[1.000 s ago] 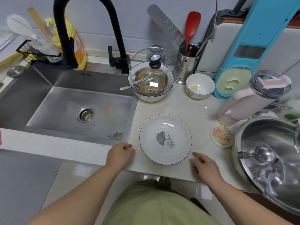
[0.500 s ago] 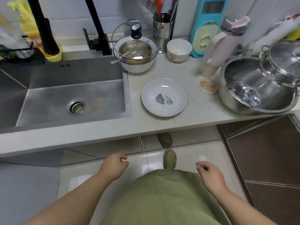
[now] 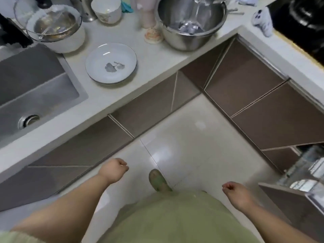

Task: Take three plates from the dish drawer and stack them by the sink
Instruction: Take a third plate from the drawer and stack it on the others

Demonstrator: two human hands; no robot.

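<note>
A white plate (image 3: 111, 63) with a grey leaf print lies on the counter just right of the steel sink (image 3: 33, 95). The dish drawer (image 3: 305, 179) stands pulled out at the lower right, with white dishes showing in its wire rack. My left hand (image 3: 114, 170) hangs over the floor with curled fingers and holds nothing. My right hand (image 3: 235, 192) is also loosely curled and holds nothing, a short way left of the drawer. Both hands are well away from the plate.
On the counter behind the plate stand a lidded white pot (image 3: 52, 27), a white bowl (image 3: 107, 9) and a large steel pot (image 3: 191, 23). Brown cabinet fronts (image 3: 245, 88) line the corner. A green slipper (image 3: 158, 180) is on the tiled floor.
Both hands left the plate on the counter and dropped to waist height. My view has swung right and down, away from the sink, bringing the open dish drawer into sight.
</note>
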